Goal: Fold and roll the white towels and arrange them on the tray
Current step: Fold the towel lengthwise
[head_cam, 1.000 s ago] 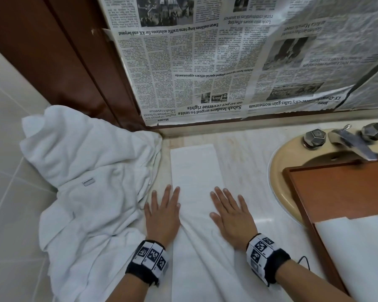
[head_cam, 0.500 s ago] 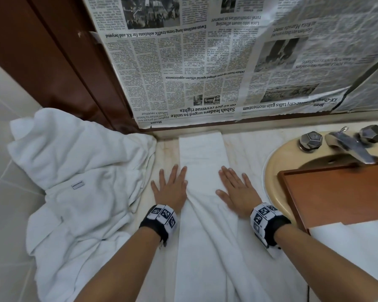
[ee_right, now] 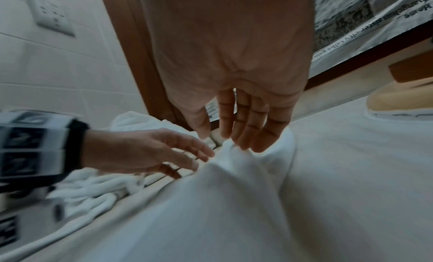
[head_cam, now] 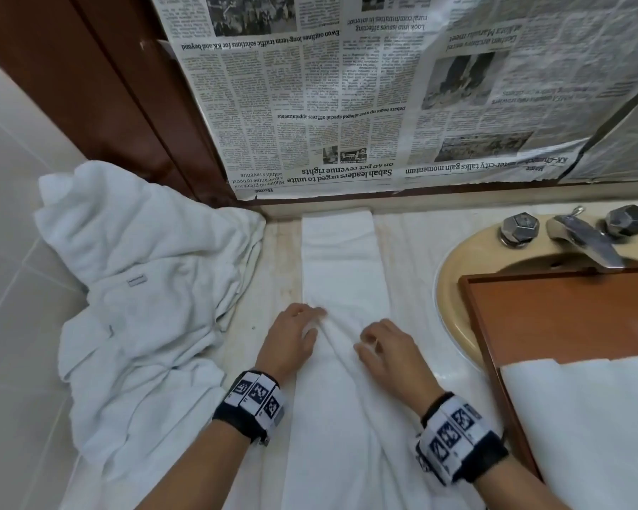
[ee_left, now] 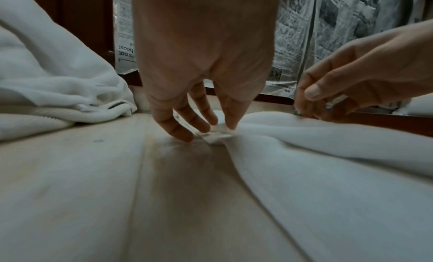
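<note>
The table (head_cam: 413, 233) ran beneath a wall of taped-up newspaper (head_cam: 365, 97), with a heap of unfolded white towels (head_cam: 137, 288) bunched at its left end against the tiled wall. At the right a wooden tray (head_cam: 568, 318) sat across the sink (head_cam: 453, 285), below the faucet (head_cam: 582, 241), and a flat white towel (head_cam: 586, 428) already covered the tray's near part.

Between heap and tray lay the folded towel (head_cam: 339, 266), a narrow strip whose long axis ran straight away from the person: its far end lay flat and square near the foot of the newspaper, and its near end passed between the wrists and out of the bottom of the head view. It lay directly ahead of both hands, on the midline, neither hand clearly the nearer.

The left hand (head_cam: 291, 340) sat at the strip's left edge, fingers curled and pinching a fold of cloth, which the left wrist view showed clamped under the fingertips (ee_left: 185, 134). The right hand (head_cam: 387, 347) sat at the right edge, fingers bent down into the cloth and gathering it; how firmly it gripped could not be told. Between them the towel rose in a small ridge (head_cam: 334, 331) lying across the strip.

Judging from this, the roll or fold would travel along the long axis, and the two hands, level with each other on opposite edges, would need to move together to keep the edges square. The tray waited just beside to the right, nearer the right hand.
</note>
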Available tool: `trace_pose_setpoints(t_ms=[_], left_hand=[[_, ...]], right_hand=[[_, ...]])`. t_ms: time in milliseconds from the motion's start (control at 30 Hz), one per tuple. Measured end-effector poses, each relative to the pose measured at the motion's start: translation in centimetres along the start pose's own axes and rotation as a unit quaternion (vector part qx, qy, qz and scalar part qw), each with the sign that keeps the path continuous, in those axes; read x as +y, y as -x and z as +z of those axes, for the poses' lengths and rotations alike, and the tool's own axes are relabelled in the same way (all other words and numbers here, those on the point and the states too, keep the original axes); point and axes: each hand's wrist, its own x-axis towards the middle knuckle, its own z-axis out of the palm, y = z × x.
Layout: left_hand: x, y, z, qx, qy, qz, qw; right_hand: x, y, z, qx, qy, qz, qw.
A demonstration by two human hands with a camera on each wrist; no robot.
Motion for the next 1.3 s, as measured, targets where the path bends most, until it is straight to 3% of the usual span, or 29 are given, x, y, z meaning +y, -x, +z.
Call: trace_pose_setpoints(t_ms=[100,300,500,633,867,1300], left_hand=[[0.4,1.5,0.9,-0.007,0.003,0.011,1.000],[1.2,1.7,0.4,-0.012,-0.005,-0.023,1.000],[0.6,3.0,-1.2,-0.028,0.010,0.011,1.000],[0.6,4.0,-1.7,-0.060,0.020,0.032,0.997],[-0.9,5.8,-2.3,-0.027,0.077,0.064,0.995],[-3.0,6.3,-2.2,0.007,-0.005,-0.006,1.000]], right_hand=[[-0.8,3.5,1.2,-0.076,0.066,0.053,0.993],[-2.9,4.4,1.8,-0.077,0.172,0.138,0.972],[-6.4,5.2,2.0,-0.109,0.074,0.219,0.967],[-9.1,6.2,3.7,-0.088,0.013,0.200,0.976],[-11.8,6.8,6.5,-0.035,-0.029,0.204,0.978],[-12.4,8.0,11.6,-0.082,0.016,0.096,0.992]])
